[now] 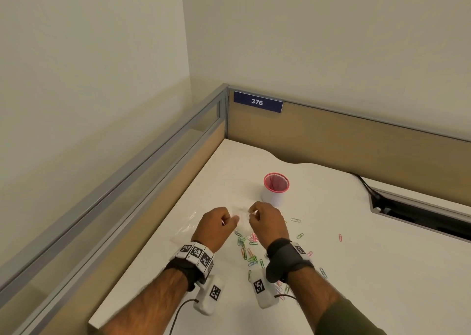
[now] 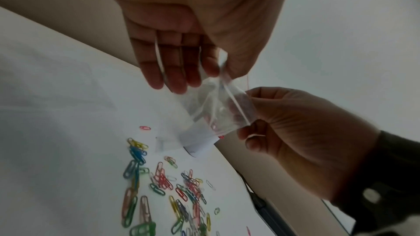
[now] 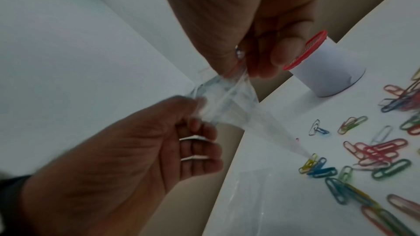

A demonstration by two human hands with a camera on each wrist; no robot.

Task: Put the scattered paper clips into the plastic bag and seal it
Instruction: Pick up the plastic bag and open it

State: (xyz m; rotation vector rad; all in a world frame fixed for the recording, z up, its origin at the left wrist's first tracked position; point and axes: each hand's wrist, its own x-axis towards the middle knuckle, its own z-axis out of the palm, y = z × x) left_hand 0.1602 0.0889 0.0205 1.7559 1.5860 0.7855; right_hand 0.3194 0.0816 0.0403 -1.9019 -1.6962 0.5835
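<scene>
Bag: plastic bag [image 2: 213,112] is held off the desk [image 1: 356,271], in the air in front of the cup [image 1: 275,188], stretched between both hands; it looks empty, though blur makes that uncertain.
Left hand: left hand [image 1: 216,226] pinches one side of the bag's mouth between thumb and forefinger, the other fingers [image 2: 172,67] hanging loosely extended.
Right hand: right hand [image 1: 266,221] pinches the opposite lip, fingers curled round the edge.
Step in hand: judging by the two opposed pinches, the zip strip is being pulled apart to open the mouth.
Clips: paper clips [image 1: 251,248] lie loose on the desk on the near side of the cup, most in a heap below the hands, a few strays further right of it.
Second film: another clear sheet or bag [image 1: 186,226] lies flat to the left of the cup, near the left hand.
Risk, grip: thin film is slippery, so a lip may slide out of a pinch and the bag drop among the clips.
Risk, seal: a sharp tug could tear the film beside the strip, leaving nothing to seal.
Risk, filling: a mouth only half opened may spill clips back onto the desk.
Risk, cup: the right hand is close in front of the cup, and a wide pull could knock it.
</scene>
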